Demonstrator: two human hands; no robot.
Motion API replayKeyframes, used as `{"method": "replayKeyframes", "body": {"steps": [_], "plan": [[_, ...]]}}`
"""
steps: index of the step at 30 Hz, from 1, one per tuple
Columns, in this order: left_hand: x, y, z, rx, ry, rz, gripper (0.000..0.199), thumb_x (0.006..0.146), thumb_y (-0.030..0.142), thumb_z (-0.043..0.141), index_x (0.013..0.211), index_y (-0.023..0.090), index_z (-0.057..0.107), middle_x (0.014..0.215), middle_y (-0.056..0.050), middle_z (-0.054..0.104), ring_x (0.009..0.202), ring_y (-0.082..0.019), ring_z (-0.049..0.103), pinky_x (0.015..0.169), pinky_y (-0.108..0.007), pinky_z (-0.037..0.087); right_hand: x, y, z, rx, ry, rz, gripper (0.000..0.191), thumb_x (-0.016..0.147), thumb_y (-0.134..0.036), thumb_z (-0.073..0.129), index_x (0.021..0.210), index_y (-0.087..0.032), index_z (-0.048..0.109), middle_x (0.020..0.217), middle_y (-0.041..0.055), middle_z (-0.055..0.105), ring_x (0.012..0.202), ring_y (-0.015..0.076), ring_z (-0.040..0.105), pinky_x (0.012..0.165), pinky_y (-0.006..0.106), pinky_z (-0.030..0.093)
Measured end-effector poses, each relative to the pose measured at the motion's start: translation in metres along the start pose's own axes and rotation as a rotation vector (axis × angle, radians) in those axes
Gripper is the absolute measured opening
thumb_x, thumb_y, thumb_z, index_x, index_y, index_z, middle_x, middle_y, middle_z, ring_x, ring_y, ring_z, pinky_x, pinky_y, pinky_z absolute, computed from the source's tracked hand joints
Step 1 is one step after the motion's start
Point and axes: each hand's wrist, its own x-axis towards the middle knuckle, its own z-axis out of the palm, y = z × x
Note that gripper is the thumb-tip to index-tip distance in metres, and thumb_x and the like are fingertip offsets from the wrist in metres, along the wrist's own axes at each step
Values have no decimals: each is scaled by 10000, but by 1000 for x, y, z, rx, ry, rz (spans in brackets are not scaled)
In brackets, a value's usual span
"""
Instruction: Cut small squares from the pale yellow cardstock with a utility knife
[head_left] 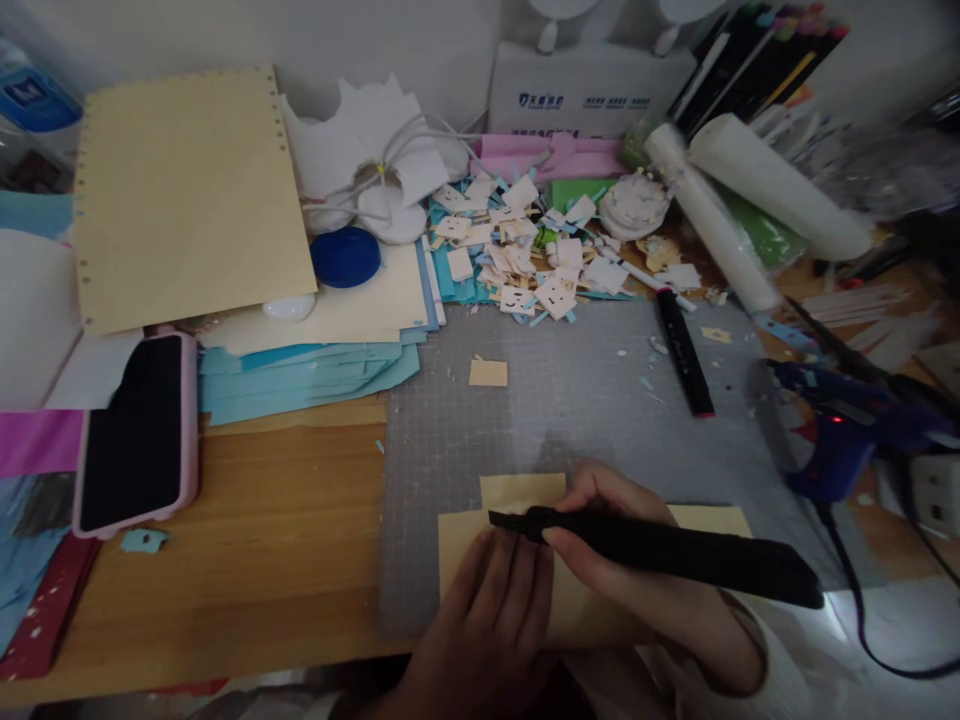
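My right hand [645, 597] grips a black utility knife [690, 553] that lies almost level, its dark blade pointing left. The blade tip is over a sheet of tan paper [460, 540], close to where a smaller tan piece [521, 490] sticks out at the top. Whether the blade touches the paper I cannot tell. My left hand [487, 620] lies flat on the sheet with its fingers stretched out, just below the blade. Underneath is a grey cutting mat [600, 390]. A small tan rectangle [488, 373] rests farther up on the mat.
Small paper cutouts with drawn faces [525, 250] are heaped behind the mat. A black marker [684, 350] lies at its upper right. A blue glue gun [840, 430] with a lit red light stands right. Stacked blue paper [315, 380] and a pink-cased phone [142, 430] lie left.
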Motion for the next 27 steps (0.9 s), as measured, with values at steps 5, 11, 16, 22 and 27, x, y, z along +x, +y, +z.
{"method": "replayKeyframes", "body": {"steps": [5, 11, 16, 22, 27], "plan": [[1, 0, 0, 8, -11, -15, 529, 1002, 488, 421, 1301, 103, 625, 1291, -104, 677, 1223, -288, 546, 1186, -451, 201, 1, 1, -7, -12, 26, -9, 193, 751, -288, 737, 685, -231, 566, 544, -48, 594, 445, 97, 525, 394, 183, 386], [0, 0, -1, 8, -30, -4, 551, 987, 503, 457, 1318, 90, 611, 1332, -134, 650, 1300, -307, 498, 1195, -454, 185, 1, -4, -14, -33, 54, 2, 183, 738, -303, 729, 661, -232, 579, 530, -36, 602, 430, 105, 524, 383, 192, 376], [0, -1, -1, 10, -43, 0, 563, 982, 502, 464, 1336, 83, 592, 1366, -153, 624, 1341, -313, 470, 1201, -452, 180, 2, -4, -19, -43, 53, 1, 181, 738, -316, 723, 654, -239, 583, 532, -29, 607, 433, 120, 538, 387, 210, 381], [0, -1, -1, 31, -34, 7, 584, 985, 516, 449, 1347, 77, 579, 1395, -168, 600, 1354, -320, 466, 1207, -454, 183, -1, -1, -29, -50, 4, 68, 210, 755, -343, 766, 682, -239, 599, 575, -19, 628, 480, 129, 550, 415, 221, 402], [1, -2, -2, 32, -44, 7, 603, 973, 534, 465, 1348, 76, 579, 1411, -179, 585, 1360, -326, 458, 1224, -465, 142, -1, 3, -32, 31, 17, 116, 260, 750, -401, 791, 669, -240, 604, 579, -22, 609, 497, 131, 535, 430, 230, 402]]}}
